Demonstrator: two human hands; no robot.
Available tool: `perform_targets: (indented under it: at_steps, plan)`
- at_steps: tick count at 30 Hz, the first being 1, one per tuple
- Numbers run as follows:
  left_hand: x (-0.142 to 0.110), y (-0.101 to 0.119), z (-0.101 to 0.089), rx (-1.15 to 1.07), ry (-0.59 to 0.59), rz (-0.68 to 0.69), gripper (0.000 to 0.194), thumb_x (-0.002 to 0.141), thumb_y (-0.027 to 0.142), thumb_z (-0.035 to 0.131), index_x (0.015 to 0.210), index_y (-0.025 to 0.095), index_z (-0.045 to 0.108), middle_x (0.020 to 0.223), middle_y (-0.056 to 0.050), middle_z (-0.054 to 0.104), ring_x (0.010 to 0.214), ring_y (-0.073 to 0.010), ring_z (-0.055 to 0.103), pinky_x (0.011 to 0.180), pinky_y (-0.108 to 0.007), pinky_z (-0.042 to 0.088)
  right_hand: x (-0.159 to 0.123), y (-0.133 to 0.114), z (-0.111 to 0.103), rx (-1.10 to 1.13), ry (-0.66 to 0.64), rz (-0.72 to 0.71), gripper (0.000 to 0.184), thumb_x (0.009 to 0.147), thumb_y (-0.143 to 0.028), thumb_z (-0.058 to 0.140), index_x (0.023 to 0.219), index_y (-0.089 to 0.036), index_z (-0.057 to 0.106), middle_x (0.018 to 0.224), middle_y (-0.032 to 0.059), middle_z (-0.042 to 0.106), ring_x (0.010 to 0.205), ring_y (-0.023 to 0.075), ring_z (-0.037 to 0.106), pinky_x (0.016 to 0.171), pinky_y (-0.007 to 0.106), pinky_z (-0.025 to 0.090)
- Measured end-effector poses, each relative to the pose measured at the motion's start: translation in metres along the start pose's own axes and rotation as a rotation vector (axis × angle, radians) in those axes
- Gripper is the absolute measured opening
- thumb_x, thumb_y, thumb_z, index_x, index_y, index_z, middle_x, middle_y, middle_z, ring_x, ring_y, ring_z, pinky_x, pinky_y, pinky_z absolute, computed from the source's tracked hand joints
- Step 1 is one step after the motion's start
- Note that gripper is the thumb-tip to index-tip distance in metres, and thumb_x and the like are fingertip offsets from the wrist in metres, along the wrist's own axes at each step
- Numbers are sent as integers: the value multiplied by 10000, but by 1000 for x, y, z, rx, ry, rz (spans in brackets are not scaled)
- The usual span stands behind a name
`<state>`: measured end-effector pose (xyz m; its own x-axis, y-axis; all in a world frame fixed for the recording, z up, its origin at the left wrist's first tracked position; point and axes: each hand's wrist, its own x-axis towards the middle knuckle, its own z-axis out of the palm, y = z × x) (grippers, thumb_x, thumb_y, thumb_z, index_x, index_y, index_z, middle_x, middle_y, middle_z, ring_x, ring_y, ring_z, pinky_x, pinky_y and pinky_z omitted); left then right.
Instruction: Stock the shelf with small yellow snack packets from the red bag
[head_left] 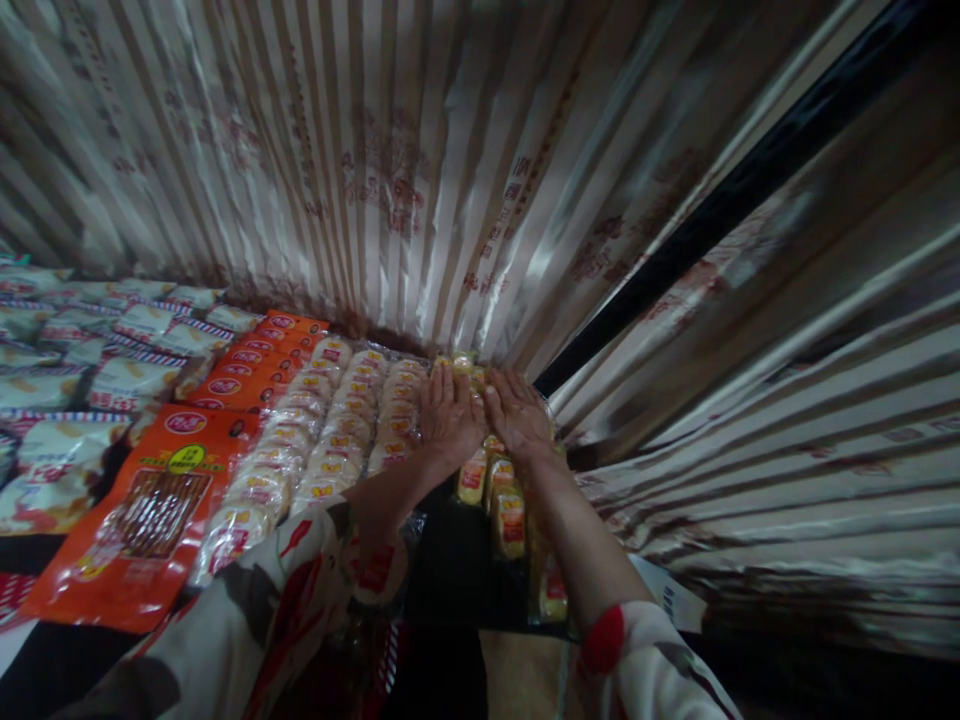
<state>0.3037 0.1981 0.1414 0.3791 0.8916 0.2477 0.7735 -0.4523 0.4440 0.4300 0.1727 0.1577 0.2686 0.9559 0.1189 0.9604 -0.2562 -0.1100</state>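
Note:
My left hand point(451, 412) lies flat, fingers stretched away from me, on the far end of rows of small wrapped snacks. Beside it my right hand point(519, 410) also rests palm down with fingers extended. Both are over yellow-wrapped cakes point(472, 476) with red labels, whose row runs toward me; what lies right under the palms is hidden. Left of the left hand run several rows of round, clear-wrapped pale biscuits point(337, 450). More yellow packs point(511, 522) show between my forearms on the dark shelf point(454, 570).
Orange snack bags point(161, 500) overlap in a row farther left, beside white snack bags point(127, 385) with striped tops. A pleated printed curtain point(390, 170) hangs behind and to the right. A black post point(720, 220) slants down at the right to the shelf corner.

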Motion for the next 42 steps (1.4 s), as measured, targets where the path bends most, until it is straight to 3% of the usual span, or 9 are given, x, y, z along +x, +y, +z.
perform_targets:
  at_steps: [4, 9, 16, 19, 23, 26, 31, 37, 42]
  plan:
    - [-6, -1, -5, 0, 10, 2, 560, 945, 329, 350, 1441, 78, 421, 1565, -185, 299, 1476, -299, 226, 1208, -515, 191, -2, 2, -5, 68, 69, 9, 605, 1003, -416, 156, 1446, -121, 443, 1508, 125, 433, 1437, 220, 326, 1203, 392, 223]
    - [-25, 4, -14, 2, 38, 74, 561, 949, 337, 358, 1433, 60, 422, 1560, -191, 308, 1483, -309, 191, 1209, -526, 194, -11, 15, -10, 344, 254, 52, 754, 970, -556, 92, 1362, -81, 526, 1409, 170, 540, 1370, 241, 435, 1165, 426, 311]
    - [-84, 17, -19, -36, 3, 206, 575, 924, 346, 423, 1439, 89, 409, 1566, -172, 303, 1484, -314, 172, 1204, -558, 214, -62, 11, -38, 448, 369, 256, 788, 940, -608, 114, 1367, -74, 507, 1372, 207, 561, 1330, 284, 480, 1102, 491, 379]
    - [-113, 19, -14, -80, -63, 232, 603, 886, 299, 482, 1432, 54, 406, 1570, -224, 250, 1483, -351, 126, 1201, -570, 205, -89, -3, -40, 448, 347, 252, 749, 948, -591, 152, 1360, -84, 518, 1392, 198, 546, 1337, 278, 472, 1119, 489, 363]
    - [-139, 18, 0, -110, -149, 204, 662, 875, 212, 459, 1472, -16, 287, 1578, -271, 139, 1475, -369, 49, 1190, -543, 256, -118, -23, -24, 423, 359, 95, 672, 981, -502, 166, 1342, -78, 542, 1403, 179, 541, 1366, 238, 439, 1153, 444, 339]
    - [-142, 16, 19, -107, -180, 220, 636, 905, 197, 410, 1485, -7, 247, 1577, -265, 166, 1473, -352, 89, 1184, -529, 286, -127, -33, -8, 318, 354, 7, 634, 993, -422, 186, 1322, -24, 554, 1409, 201, 529, 1381, 251, 416, 1156, 448, 333]
    - [-135, 12, 35, -120, -94, 285, 646, 942, 257, 395, 1513, 49, 176, 1581, -230, 214, 1485, -304, 114, 1196, -509, 293, -123, -37, 3, 198, 297, -53, 555, 989, -336, 254, 1293, -11, 585, 1365, 202, 572, 1343, 280, 460, 1128, 455, 368]
    - [-136, 8, 23, -192, -130, 232, 666, 918, 231, 368, 1515, 15, 167, 1589, -234, 169, 1486, -301, 128, 1197, -482, 295, -112, -41, 0, 166, 296, -112, 512, 989, -300, 282, 1360, -52, 532, 1440, 170, 508, 1384, 255, 410, 1150, 435, 343]
    - [-135, 7, 11, -122, -108, 179, 765, 818, 214, 446, 1512, 6, 202, 1582, -217, 218, 1484, -319, 157, 1196, -496, 286, -95, -43, -2, 117, 203, -161, 495, 988, -288, 304, 1372, -73, 531, 1473, 154, 473, 1421, 255, 352, 1161, 430, 320]
